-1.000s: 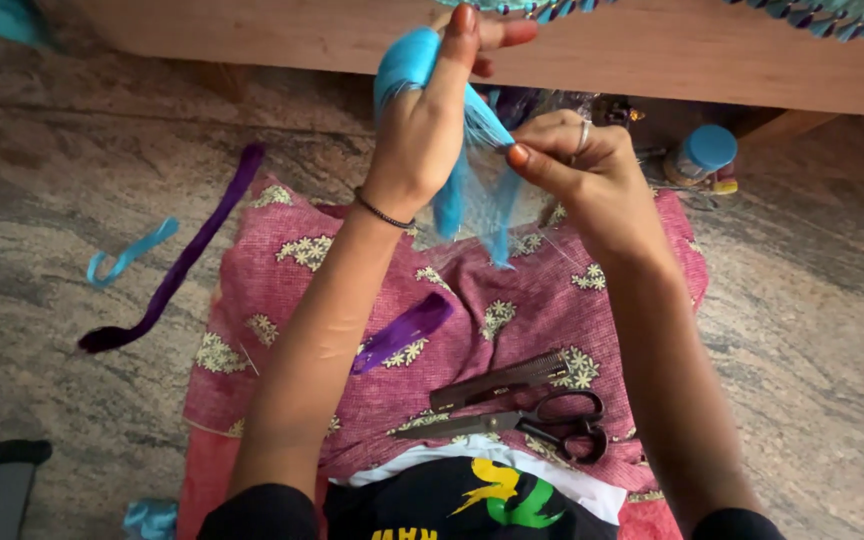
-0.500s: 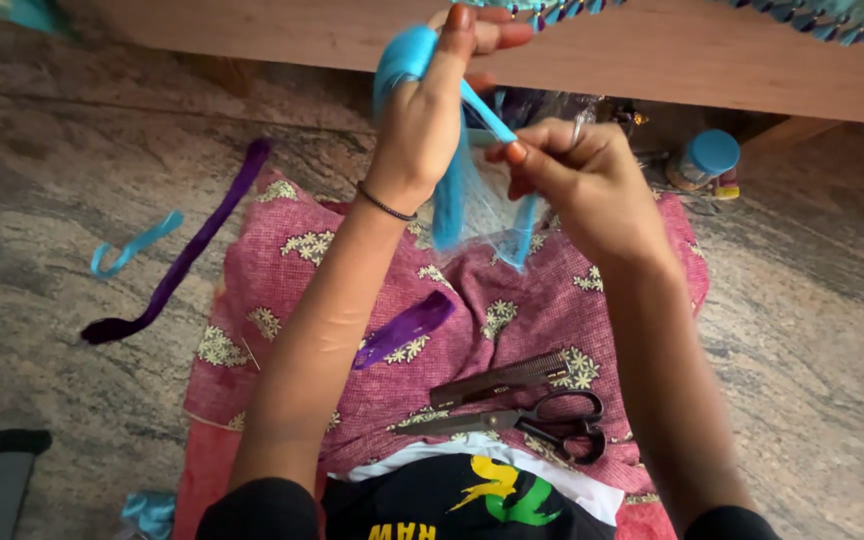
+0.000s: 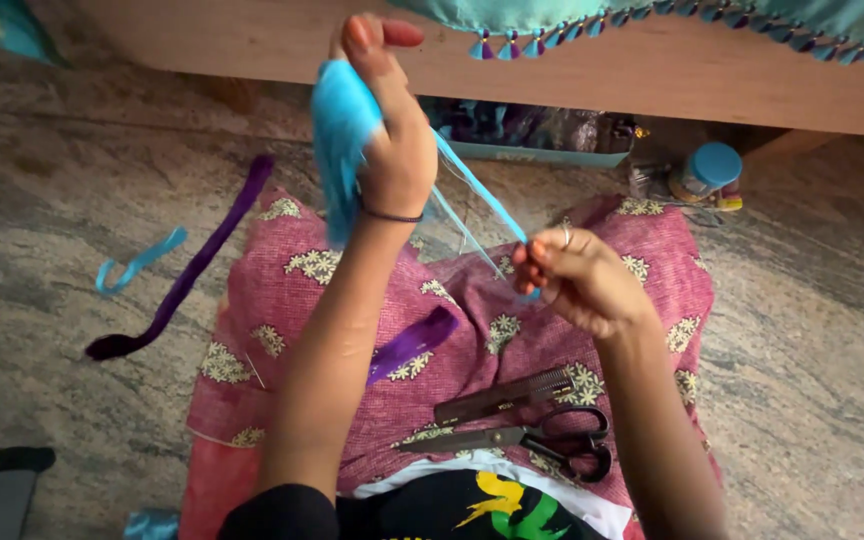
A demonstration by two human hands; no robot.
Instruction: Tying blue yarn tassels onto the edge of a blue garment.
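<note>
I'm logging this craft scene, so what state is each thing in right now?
Left hand: raised, gripping the blue tassel.
Blue tassel: hanging from the fist, strands pulled taut.
Right hand: pinching the strands' far end.
Scissors: shut, lying on the lap.
Comb: lying flat beside the scissors.
Purple ribbon: stretched loose on the floor.
Jar: lid on, upright.
</note>
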